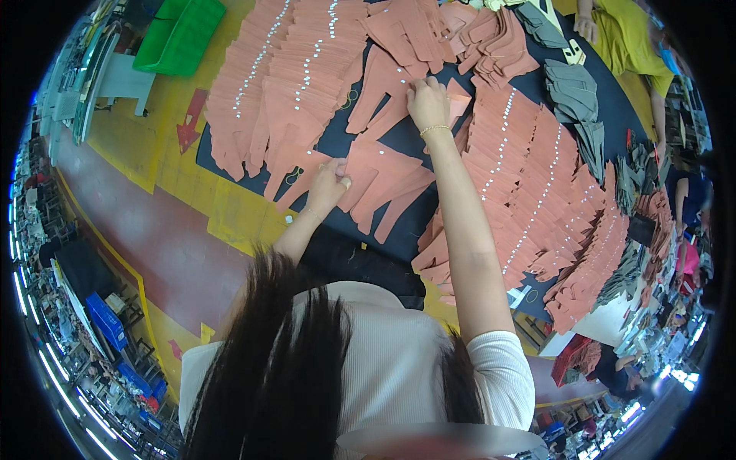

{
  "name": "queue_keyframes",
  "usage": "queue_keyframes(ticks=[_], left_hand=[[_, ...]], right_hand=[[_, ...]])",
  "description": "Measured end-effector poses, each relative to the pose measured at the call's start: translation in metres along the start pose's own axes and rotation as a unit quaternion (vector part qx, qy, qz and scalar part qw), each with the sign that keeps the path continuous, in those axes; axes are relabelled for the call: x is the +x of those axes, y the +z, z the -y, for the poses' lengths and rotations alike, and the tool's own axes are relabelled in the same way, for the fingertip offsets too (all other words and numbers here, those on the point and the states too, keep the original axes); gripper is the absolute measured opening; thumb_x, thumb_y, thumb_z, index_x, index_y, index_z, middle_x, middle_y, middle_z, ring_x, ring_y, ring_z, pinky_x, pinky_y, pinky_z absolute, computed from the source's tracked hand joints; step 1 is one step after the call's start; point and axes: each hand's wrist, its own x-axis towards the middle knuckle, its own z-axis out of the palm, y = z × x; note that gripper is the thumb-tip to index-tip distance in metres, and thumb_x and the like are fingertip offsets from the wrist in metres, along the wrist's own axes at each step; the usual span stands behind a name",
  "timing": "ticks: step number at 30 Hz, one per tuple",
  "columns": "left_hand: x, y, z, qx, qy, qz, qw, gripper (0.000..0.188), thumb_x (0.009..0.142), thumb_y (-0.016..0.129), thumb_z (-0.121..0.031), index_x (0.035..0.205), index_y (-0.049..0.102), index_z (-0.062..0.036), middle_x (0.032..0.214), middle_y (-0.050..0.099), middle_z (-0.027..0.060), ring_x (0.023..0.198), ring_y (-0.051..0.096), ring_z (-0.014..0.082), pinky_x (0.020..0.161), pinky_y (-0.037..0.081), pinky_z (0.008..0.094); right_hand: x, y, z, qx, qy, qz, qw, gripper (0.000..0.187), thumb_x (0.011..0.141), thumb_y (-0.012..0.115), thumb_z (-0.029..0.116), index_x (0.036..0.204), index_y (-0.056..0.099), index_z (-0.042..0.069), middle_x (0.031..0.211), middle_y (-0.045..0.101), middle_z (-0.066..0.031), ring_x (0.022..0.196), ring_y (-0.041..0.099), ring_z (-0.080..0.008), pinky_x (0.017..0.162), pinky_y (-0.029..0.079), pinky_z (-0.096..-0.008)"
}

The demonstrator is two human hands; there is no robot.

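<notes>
My left hand is closed at the left edge of a small group of salmon-coloured cut pieces, thumb and fingers pinched on a piece. Each piece has a broad body and strip-like legs, and a few carry small white stickers. Farther off and to the right, my right hand is curled with its fingertips down beside another salmon piece. What those fingers hold, if anything, is hidden under the hand. All this lies on a dark table top.
Overlapping salmon rows with white stickers fan out at far left, and more rows cover the right. Grey-green pieces lie at the far right edge, near a person in yellow. A green bin stands at far left.
</notes>
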Motion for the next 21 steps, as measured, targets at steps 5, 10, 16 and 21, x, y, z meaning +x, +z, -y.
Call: queue_keyframes(ticks=[5,10,16,21], left_hand=[[0.005,-0.005,-0.002,-0.019,-0.028,0.026,0.999,0.041,0.081,0.070,-0.013,0.118,0.057,-0.0004,0.087,0.061,0.0115,0.078,0.061,0.0213,0.072,0.050,0.0332],[0.007,-0.004,-0.003,-0.028,-0.020,0.033,0.999,0.038,0.081,0.069,-0.012,0.115,0.057,-0.0001,0.084,0.060,0.0110,0.077,0.060,0.0199,0.072,0.050,0.0326],[0.010,0.009,-0.004,-0.070,0.000,0.000,0.998,0.032,0.084,0.066,-0.010,0.112,0.055,0.0009,0.082,0.059,0.0098,0.076,0.059,0.0194,0.071,0.048,0.0327],[0.015,0.011,0.001,-0.094,-0.016,0.041,0.995,0.031,0.086,0.062,-0.008,0.115,0.054,-0.0009,0.084,0.063,0.0147,0.077,0.062,0.0254,0.072,0.048,0.0355]], right_hand=[[0.001,0.009,0.018,-0.121,0.037,0.043,0.991,0.030,0.082,0.067,0.029,0.103,0.066,0.009,0.105,0.059,-0.0105,0.100,0.057,-0.0302,0.088,0.044,-0.0481],[-0.001,0.011,0.018,-0.073,0.066,0.041,0.994,0.032,0.080,0.070,0.028,0.106,0.065,0.011,0.105,0.058,-0.0108,0.101,0.057,-0.0302,0.088,0.044,-0.0475],[-0.005,0.015,0.013,0.028,0.079,0.020,0.996,0.027,0.080,0.068,0.019,0.105,0.064,0.009,0.105,0.055,-0.0153,0.091,0.061,-0.0354,0.079,0.051,-0.0438],[-0.011,0.016,0.010,0.084,0.087,0.002,0.993,0.024,0.082,0.065,0.014,0.105,0.065,0.009,0.107,0.055,-0.0175,0.090,0.063,-0.0371,0.079,0.052,-0.0439]])
